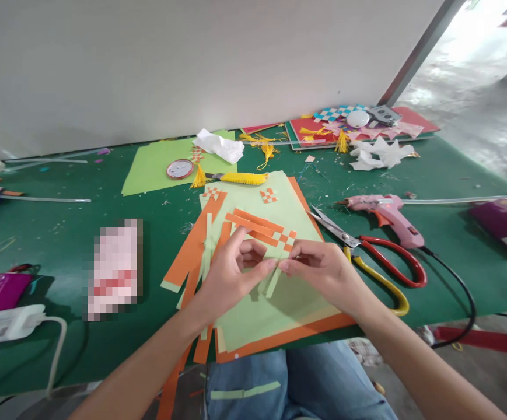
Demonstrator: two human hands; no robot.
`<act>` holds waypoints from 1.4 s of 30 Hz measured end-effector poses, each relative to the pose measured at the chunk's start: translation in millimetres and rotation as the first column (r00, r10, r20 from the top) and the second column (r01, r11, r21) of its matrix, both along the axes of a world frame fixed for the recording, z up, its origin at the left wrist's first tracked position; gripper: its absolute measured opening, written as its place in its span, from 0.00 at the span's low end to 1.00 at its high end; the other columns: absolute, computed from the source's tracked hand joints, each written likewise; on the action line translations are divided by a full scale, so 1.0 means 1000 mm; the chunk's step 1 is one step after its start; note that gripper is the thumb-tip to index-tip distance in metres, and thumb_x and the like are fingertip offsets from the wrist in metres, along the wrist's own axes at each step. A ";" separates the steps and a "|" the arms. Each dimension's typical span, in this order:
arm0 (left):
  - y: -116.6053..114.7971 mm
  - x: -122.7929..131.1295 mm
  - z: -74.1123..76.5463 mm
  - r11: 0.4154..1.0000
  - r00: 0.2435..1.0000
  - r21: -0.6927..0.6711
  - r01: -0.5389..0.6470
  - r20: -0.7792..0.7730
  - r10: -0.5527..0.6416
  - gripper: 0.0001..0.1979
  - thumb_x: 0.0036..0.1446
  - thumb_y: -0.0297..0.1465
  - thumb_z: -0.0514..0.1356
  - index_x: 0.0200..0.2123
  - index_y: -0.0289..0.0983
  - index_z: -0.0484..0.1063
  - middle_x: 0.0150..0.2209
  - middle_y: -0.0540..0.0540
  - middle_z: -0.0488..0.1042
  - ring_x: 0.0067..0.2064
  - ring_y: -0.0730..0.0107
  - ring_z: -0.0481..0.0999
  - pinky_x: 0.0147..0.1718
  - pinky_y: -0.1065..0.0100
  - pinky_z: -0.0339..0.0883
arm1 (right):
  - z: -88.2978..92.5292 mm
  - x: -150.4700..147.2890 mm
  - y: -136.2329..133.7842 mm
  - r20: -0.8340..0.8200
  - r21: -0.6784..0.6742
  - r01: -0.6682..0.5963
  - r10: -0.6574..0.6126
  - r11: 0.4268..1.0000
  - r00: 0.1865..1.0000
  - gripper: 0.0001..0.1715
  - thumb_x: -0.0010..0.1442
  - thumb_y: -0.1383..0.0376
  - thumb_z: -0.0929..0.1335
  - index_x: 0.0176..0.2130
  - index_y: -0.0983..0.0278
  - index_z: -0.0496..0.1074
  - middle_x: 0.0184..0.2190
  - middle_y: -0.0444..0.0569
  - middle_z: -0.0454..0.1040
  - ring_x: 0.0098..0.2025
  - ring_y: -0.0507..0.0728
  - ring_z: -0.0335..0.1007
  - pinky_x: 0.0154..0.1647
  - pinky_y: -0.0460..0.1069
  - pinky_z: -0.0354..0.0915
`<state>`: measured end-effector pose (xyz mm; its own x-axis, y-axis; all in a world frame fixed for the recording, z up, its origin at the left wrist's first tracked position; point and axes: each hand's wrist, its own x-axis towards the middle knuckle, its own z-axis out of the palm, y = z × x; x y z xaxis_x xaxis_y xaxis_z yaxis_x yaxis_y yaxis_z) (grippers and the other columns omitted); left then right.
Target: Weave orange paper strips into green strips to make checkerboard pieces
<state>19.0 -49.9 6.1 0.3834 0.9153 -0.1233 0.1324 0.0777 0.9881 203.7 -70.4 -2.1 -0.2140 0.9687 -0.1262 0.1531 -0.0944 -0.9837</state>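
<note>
Between my two hands is a small weave of orange and pale green paper strips, with loose strip ends sticking out to the left and downward. My left hand pinches the weave's lower green strips between thumb and fingers. Right beside it, my right hand grips the same strips, thumb tips almost touching. Under the hands lie pale green sheets over orange paper. Two small woven checks, one at the top left and one at the top right, rest on the green sheet.
Loose orange strips lie left of the sheets. Red-and-yellow-handled scissors and a pink glue gun with its cord are at right. Behind are a yellow utility knife, a round tin and crumpled tissue. A green strip lies on my lap.
</note>
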 end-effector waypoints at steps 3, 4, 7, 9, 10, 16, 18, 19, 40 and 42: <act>0.000 -0.001 0.000 1.000 1.000 -0.012 0.021 -0.014 -0.022 0.17 0.55 0.31 0.64 0.31 0.39 0.54 0.30 0.54 0.68 0.31 0.77 0.70 0.26 0.75 0.62 | -0.002 0.000 0.000 -0.019 -0.002 -0.010 0.010 1.000 1.000 0.17 0.55 0.55 0.72 0.26 0.65 0.70 0.23 0.42 0.66 0.25 0.49 0.56 0.25 0.46 0.53; 0.000 -0.001 0.000 1.000 0.999 -0.011 0.021 -0.025 -0.021 0.16 0.55 0.32 0.64 0.32 0.39 0.55 0.30 0.54 0.68 0.30 0.77 0.70 0.26 0.75 0.61 | -0.002 0.000 0.000 -0.020 -0.002 -0.008 0.008 1.000 1.000 0.17 0.55 0.54 0.72 0.26 0.65 0.70 0.23 0.42 0.65 0.25 0.49 0.56 0.25 0.46 0.53; 0.000 -0.001 0.002 1.000 0.998 -0.006 0.011 -0.057 -0.011 0.16 0.54 0.32 0.64 0.37 0.39 0.56 0.29 0.54 0.67 0.29 0.77 0.69 0.25 0.75 0.61 | -0.002 0.000 0.001 -0.014 0.002 0.016 -0.016 1.000 1.000 0.18 0.54 0.54 0.72 0.25 0.65 0.69 0.22 0.41 0.65 0.24 0.49 0.55 0.23 0.45 0.52; 0.000 -0.001 0.003 1.000 0.998 0.006 0.001 -0.066 -0.001 0.18 0.54 0.32 0.64 0.40 0.40 0.57 0.28 0.55 0.67 0.28 0.77 0.68 0.25 0.75 0.61 | 0.000 -0.001 0.001 -0.016 0.001 0.028 -0.028 1.000 0.999 0.18 0.53 0.54 0.72 0.25 0.64 0.69 0.21 0.41 0.65 0.24 0.49 0.55 0.23 0.45 0.52; 0.000 0.000 0.003 1.000 0.998 0.017 0.001 -0.065 0.000 0.18 0.54 0.32 0.64 0.41 0.40 0.57 0.28 0.56 0.67 0.28 0.77 0.68 0.25 0.75 0.61 | 0.001 -0.001 0.002 -0.021 0.000 0.029 -0.029 1.000 0.999 0.18 0.53 0.54 0.73 0.25 0.64 0.69 0.22 0.42 0.65 0.24 0.49 0.56 0.24 0.46 0.53; -0.003 0.001 0.001 0.994 0.992 0.067 0.081 -0.097 -0.074 0.15 0.55 0.33 0.64 0.31 0.40 0.56 0.26 0.54 0.71 0.29 0.75 0.71 0.27 0.74 0.64 | 0.002 -0.003 0.002 -0.107 -0.046 0.051 -0.056 0.998 0.993 0.17 0.52 0.53 0.73 0.29 0.64 0.73 0.26 0.44 0.69 0.27 0.52 0.62 0.26 0.46 0.58; -0.004 0.001 0.000 0.994 0.991 0.070 0.084 -0.107 -0.076 0.13 0.56 0.35 0.64 0.35 0.39 0.60 0.28 0.53 0.74 0.31 0.73 0.74 0.29 0.73 0.66 | 0.001 -0.002 0.002 -0.122 -0.059 0.084 -0.091 0.995 0.988 0.17 0.53 0.52 0.72 0.29 0.64 0.73 0.25 0.43 0.68 0.25 0.50 0.60 0.25 0.46 0.57; -0.004 0.001 0.000 0.994 0.992 0.075 0.075 -0.110 -0.066 0.13 0.56 0.35 0.63 0.40 0.40 0.62 0.29 0.53 0.75 0.32 0.72 0.75 0.30 0.72 0.67 | 0.000 -0.001 0.002 -0.121 -0.061 0.104 -0.111 0.993 0.986 0.18 0.53 0.52 0.72 0.27 0.64 0.73 0.23 0.42 0.67 0.24 0.49 0.58 0.23 0.45 0.56; -0.007 0.002 -0.004 0.991 0.987 0.132 -0.014 -0.158 0.036 0.26 0.55 0.37 0.65 0.54 0.40 0.61 0.32 0.50 0.80 0.35 0.68 0.80 0.36 0.69 0.71 | 0.000 0.000 0.000 -0.096 -0.108 0.196 -0.206 0.975 0.974 0.18 0.50 0.53 0.74 0.26 0.64 0.70 0.23 0.43 0.67 0.23 0.49 0.56 0.20 0.45 0.51; -0.008 0.003 -0.003 0.990 0.986 0.137 -0.044 -0.154 0.065 0.22 0.55 0.36 0.65 0.51 0.42 0.62 0.31 0.52 0.80 0.33 0.69 0.80 0.33 0.71 0.71 | 0.000 0.000 0.000 -0.110 -0.109 0.211 -0.222 0.971 0.969 0.19 0.50 0.53 0.74 0.25 0.64 0.68 0.22 0.42 0.66 0.22 0.48 0.55 0.20 0.45 0.49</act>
<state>22.1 -57.6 3.3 0.3177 0.9466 -0.0548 0.2869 -0.0409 0.9571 203.5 -70.1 -1.6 -0.0199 0.9782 -0.2068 -0.0008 -0.2069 -0.9784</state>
